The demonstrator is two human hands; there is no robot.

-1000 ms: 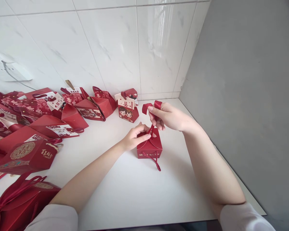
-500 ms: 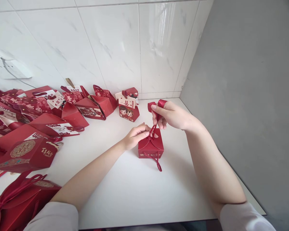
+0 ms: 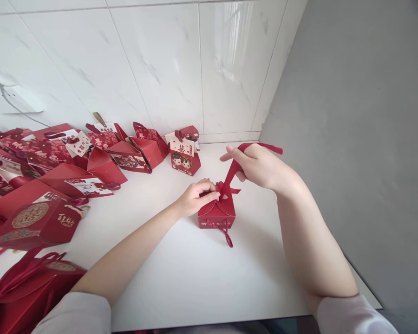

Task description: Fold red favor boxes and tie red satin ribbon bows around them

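Observation:
A small red gift box [image 3: 216,219] with gold lettering and a twisted cord loop on its front stands on the white table. Red ribbon [image 3: 231,174] comes up from slots in its curved top flaps. My left hand [image 3: 199,197] is closed at the top of the box, thumb and fingers pinching the ribbon near the slots. Up and to the right, my right hand [image 3: 256,164] grips one length of ribbon, its tail trailing over the back of the hand. Another ribbon end [image 3: 235,190] lies across the right side of the box top.
A red box with cartoon figures [image 3: 185,162] stands near the tiled wall [image 3: 156,69]. Several red gift boxes crowd the left, among them one with a round gold emblem [image 3: 38,222]. A larger ribboned box [image 3: 31,287] sits at the near left. A grey surface [image 3: 355,116] borders the right.
My right hand has moved slightly right and now holds a single ribbon length instead of the gathered ribbon. The other end has dropped onto the box top. My left hand stays in place.

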